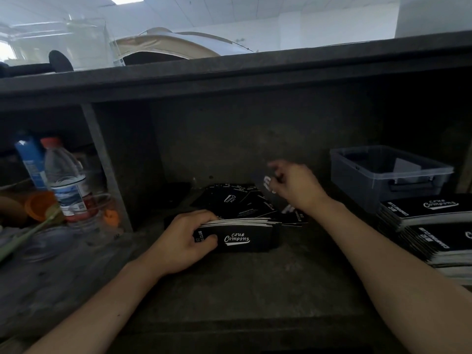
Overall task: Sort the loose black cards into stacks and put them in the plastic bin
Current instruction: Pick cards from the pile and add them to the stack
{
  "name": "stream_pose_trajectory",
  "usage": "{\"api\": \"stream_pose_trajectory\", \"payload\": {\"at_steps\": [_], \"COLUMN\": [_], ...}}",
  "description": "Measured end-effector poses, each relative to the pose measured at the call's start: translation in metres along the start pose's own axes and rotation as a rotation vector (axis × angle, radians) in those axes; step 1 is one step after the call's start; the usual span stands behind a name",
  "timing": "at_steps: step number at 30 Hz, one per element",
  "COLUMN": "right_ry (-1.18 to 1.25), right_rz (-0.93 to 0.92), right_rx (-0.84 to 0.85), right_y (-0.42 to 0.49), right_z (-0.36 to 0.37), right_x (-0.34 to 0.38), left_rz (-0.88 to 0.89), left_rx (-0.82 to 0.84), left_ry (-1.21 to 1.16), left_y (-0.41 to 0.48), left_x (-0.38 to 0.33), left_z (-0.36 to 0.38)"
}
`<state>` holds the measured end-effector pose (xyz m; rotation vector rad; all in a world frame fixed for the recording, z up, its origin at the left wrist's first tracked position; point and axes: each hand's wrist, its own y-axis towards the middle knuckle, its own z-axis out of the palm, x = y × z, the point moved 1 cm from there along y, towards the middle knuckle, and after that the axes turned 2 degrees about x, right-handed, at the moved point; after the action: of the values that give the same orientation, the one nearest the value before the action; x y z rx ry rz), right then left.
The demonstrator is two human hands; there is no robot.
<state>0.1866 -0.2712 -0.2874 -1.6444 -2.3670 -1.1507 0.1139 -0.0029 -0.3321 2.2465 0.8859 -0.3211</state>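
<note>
My left hand point(182, 241) grips a thick stack of black cards point(245, 238) with white "Club Camping" print, standing on edge on the dark shelf. Behind the stack lies a loose pile of black cards point(235, 200), fanned and overlapping. My right hand point(293, 186) is raised above the right side of that pile and pinches one black card point(267, 181) between its fingertips. The clear plastic bin point(388, 172) stands at the right rear of the shelf, a little beyond my right hand. What is inside it is hard to make out.
Two finished stacks of black cards point(434, 226) lie in front of the bin at the right edge. Left of a grey divider point(107, 169) stand water bottles point(67, 180) and an orange cup point(40, 205). A dark shelf board point(229, 72) overhangs the space.
</note>
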Motion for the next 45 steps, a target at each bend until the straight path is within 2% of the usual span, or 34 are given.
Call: {"api": "stream_pose_trajectory", "payload": {"at_steps": [2,4,8,11,13,16,18,20,23,28,34,36,41,45], "right_ry": [0.527,0.839,1.011,1.063,1.040,0.911,0.873,0.696,0.333,-0.011,-0.280,-0.298,-0.228,-0.041], "right_rz": [0.103,0.199,0.370,0.424,0.472,0.441,0.398,0.319,0.114,0.026,-0.069,-0.046,0.174,0.265], "right_rx": [-0.060,-0.040,0.108,0.220,0.313,0.648,0.779,0.721,0.454,0.586,0.564,0.544,0.557,0.500], "right_y": [0.000,-0.002,-0.005,-0.006,-0.005,-0.010,-0.013,-0.011,-0.003,-0.008,-0.005,-0.006,-0.003,-0.004], "right_z": [-0.008,-0.014,-0.013,-0.001,0.005,0.006,0.004,0.004,0.010,0.027,0.020,0.015,0.013,0.007], "right_x": [0.001,0.003,0.013,0.016,0.013,0.011,0.009,0.005,-0.004,-0.012,0.004,0.006,-0.004,-0.007], "left_rz": [0.002,-0.004,-0.041,-0.052,-0.101,-0.157,-0.146,-0.124,-0.069,-0.044,-0.033,-0.036,-0.062,-0.046], "left_rx": [-0.005,-0.018,-0.052,-0.069,-0.101,-0.112,-0.089,-0.055,-0.018,-0.005,-0.012,-0.019,-0.007,-0.009], "left_ry": [0.007,0.000,-0.006,-0.003,-0.010,-0.111,-0.208,-0.218,-0.175,-0.124,-0.052,-0.046,-0.056,-0.053], "left_y": [0.000,0.000,0.001,0.001,0.001,0.000,-0.001,-0.001,0.000,-0.001,0.000,0.000,0.000,0.000], "left_x": [0.000,0.001,0.006,0.008,0.009,0.007,0.006,0.002,-0.001,0.002,0.003,0.004,0.004,0.002], "left_z": [0.000,0.001,0.001,0.000,-0.001,0.000,0.002,0.002,0.001,-0.002,-0.001,0.000,0.000,-0.001]}}
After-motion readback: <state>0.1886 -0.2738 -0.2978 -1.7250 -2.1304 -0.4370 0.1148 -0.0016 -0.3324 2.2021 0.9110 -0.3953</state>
